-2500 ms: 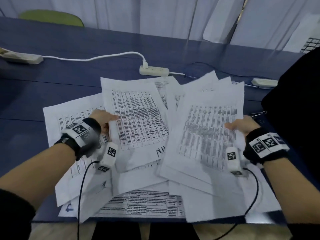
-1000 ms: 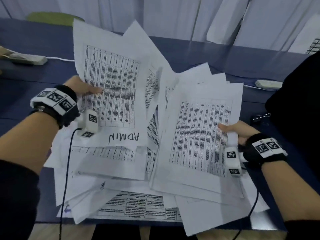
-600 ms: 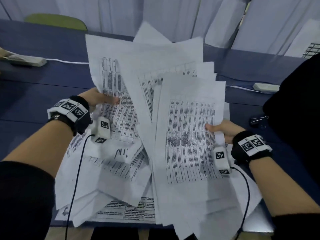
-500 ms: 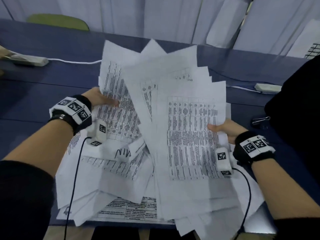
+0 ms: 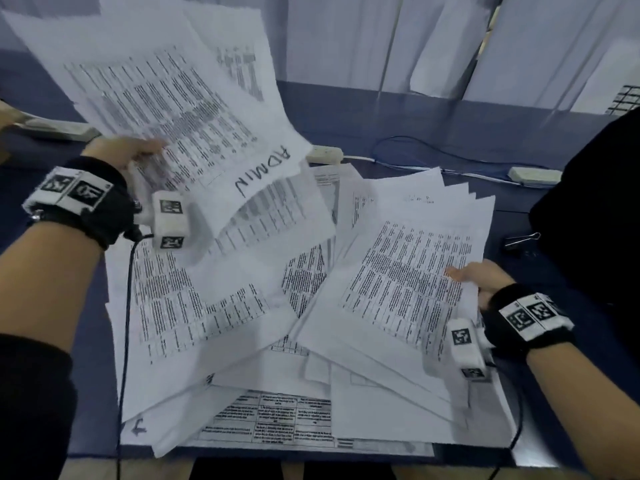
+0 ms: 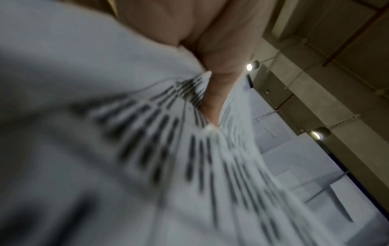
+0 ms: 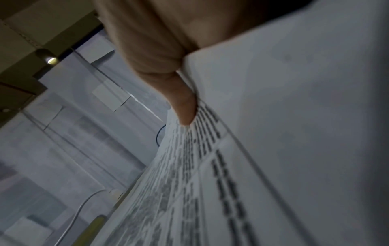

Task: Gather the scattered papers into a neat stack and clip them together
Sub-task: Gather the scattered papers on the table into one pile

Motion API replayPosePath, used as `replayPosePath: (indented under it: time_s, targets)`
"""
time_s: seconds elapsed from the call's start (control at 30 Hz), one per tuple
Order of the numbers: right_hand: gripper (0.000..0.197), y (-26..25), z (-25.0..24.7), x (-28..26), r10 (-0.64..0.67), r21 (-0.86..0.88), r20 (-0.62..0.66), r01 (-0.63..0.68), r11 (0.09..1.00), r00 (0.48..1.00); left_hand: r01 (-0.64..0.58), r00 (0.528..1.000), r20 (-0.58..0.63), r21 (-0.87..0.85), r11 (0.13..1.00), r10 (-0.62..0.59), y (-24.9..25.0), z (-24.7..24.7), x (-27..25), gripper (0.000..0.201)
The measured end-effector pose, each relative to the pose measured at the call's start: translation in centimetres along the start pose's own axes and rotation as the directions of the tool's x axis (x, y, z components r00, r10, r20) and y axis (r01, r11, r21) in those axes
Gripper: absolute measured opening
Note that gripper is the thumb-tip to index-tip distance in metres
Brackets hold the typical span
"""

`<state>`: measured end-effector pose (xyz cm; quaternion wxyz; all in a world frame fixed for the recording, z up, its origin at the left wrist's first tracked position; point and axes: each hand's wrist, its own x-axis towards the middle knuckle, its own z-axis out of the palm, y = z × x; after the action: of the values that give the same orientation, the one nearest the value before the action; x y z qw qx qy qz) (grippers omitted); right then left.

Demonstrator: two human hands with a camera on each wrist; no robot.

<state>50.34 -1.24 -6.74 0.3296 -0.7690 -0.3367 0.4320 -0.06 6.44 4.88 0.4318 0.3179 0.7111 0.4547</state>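
Printed white papers [image 5: 221, 313] lie in a loose heap on the dark blue table [image 5: 398, 119]. My left hand [image 5: 130, 152] grips a raised bundle of sheets [image 5: 180, 98], the top one marked "ADMIN", lifted high at the left; the left wrist view shows the thumb [image 6: 212, 103] pressed on blurred print. My right hand [image 5: 479, 277] holds the right edge of a fanned bundle [image 5: 408, 271] low over the heap, its thumb [image 7: 183, 103] lying on the top sheet. A black binder clip [image 5: 519, 240] rests on the table beyond the right hand.
White power strips [image 5: 323, 154] [image 5: 533, 175] and their cables lie across the far side of the table. A dark-clothed person [image 5: 595, 209] stands at the right edge. Pale curtains [image 5: 381, 39] hang behind. Some sheets overhang the table's near edge [image 5: 311, 455].
My left hand has swung its bundle up and to the left, away from the right bundle. The right hand has lowered its sheets toward the heap, fanning them out.
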Motion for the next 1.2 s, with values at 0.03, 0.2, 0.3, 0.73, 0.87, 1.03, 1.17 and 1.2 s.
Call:
replayPosePath:
  time_s: [0.03,0.2,0.3,0.73,0.87,1.03,1.17,1.2]
  targets:
    - [0.058,0.0,0.3,0.0,0.005,0.015,0.002,-0.005,1.000,1.000,0.059,0.993,0.101,-0.009,0.998,-0.058,-0.2,0.4,0.3,0.031]
    - [0.063,0.1,2.2,0.6,0.013,0.102,0.135,-0.027,0.994,0.991,-0.108,0.952,0.307,0.290,0.951,0.014,-2.8,6.7,-1.9,0.009]
    - [0.093,-0.4,2.4,0.3,0.046,0.162,0.237,-0.086,0.983,0.970,-0.256,0.937,0.342,0.518,0.816,0.077,-5.4,11.2,-5.7,0.017]
    - [0.111,-1.1,3.4,-0.9,-0.012,-0.112,0.175,0.032,0.993,0.985,-0.165,0.868,0.484,0.499,0.851,-0.115,-10.1,15.4,-9.0,0.070]
    - [0.084,-2.8,4.4,-5.0,-0.080,-0.057,0.200,0.094,0.994,0.976,-0.235,0.880,0.458,0.653,0.720,-0.128,-9.8,16.1,-9.9,0.090]
    - [0.069,-3.0,3.5,-5.3,-0.099,-0.101,0.115,0.111,0.989,0.988,-0.314,0.854,0.513,0.644,0.698,-0.088,-8.8,14.2,-8.8,0.067]
    - [0.033,-3.6,0.7,-5.1,-0.163,-0.242,-0.022,0.153,0.958,0.986,-0.297,0.954,0.272,0.793,0.532,0.127,-7.5,8.7,-6.0,0.067]
    - [0.019,-3.7,0.1,-5.0,-0.184,-0.328,-0.055,0.156,0.932,0.981,-0.245,0.970,0.217,0.861,0.445,0.114,-7.4,7.3,-5.3,0.071]
